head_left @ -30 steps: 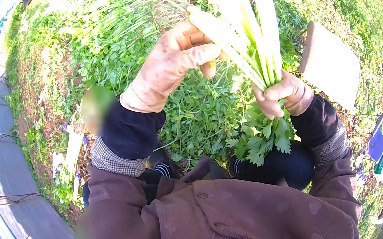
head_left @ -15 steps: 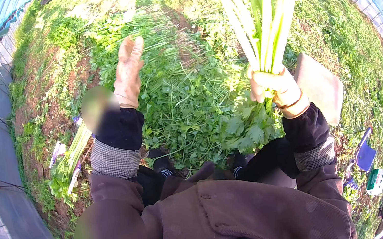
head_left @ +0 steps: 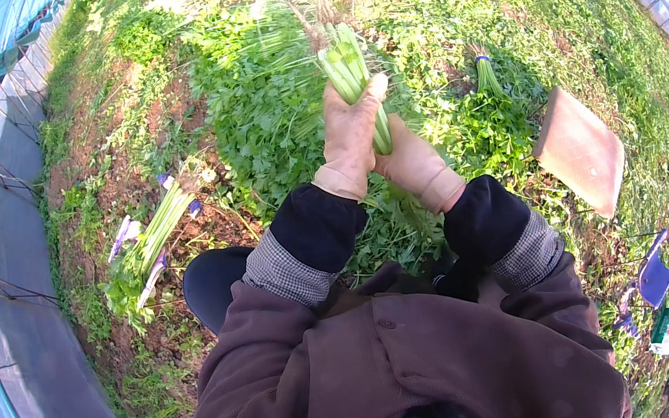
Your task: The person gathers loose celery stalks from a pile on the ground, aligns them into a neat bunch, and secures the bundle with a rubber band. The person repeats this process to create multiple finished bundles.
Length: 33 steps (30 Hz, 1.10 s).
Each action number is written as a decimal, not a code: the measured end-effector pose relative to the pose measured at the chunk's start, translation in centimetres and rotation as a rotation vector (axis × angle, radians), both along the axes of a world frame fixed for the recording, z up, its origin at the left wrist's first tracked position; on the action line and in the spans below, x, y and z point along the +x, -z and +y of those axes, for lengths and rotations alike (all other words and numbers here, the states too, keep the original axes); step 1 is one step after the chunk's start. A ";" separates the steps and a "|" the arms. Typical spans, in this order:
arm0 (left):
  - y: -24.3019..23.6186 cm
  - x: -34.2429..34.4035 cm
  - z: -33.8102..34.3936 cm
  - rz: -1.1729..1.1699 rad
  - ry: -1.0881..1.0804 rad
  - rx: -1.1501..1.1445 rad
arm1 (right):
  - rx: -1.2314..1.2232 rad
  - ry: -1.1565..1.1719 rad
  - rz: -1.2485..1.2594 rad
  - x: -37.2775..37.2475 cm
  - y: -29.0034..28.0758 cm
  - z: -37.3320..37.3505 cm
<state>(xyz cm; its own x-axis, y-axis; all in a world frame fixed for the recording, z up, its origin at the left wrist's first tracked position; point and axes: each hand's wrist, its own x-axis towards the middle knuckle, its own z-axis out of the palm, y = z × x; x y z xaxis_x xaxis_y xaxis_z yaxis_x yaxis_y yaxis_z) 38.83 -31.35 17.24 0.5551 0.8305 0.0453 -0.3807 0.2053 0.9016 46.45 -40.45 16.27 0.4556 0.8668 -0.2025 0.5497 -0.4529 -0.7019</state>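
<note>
The person's left hand (head_left: 351, 129) is wrapped around a celery bunch (head_left: 346, 64) near its root end; the right hand (head_left: 415, 160) grasps the same stalks lower down. Both grips are closed, though many fingers are hidden. The celery bunch is held above the middle of the field (head_left: 645, 85), roots toward the far edge. Loose celery (head_left: 262, 103) lies beneath. Nearer the left edge lie pale stalks (head_left: 160, 226); nearer the right, 1 banded bunch (head_left: 488, 80) and 1 flat board (head_left: 580, 152).
</note>
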 end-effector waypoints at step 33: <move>-1.5 -2.0 1.4 0.292 0.773 0.341 | 0.752 -0.352 0.944 5.6 -2.9 -1.0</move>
<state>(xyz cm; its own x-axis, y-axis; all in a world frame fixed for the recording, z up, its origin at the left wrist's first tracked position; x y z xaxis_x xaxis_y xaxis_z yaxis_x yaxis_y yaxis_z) 36.86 -29.94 18.75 0.9823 0.1868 -0.0098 0.0076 0.0124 0.9999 52.10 -41.45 19.14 0.1237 0.9541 0.2728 -0.2968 0.2979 -0.9073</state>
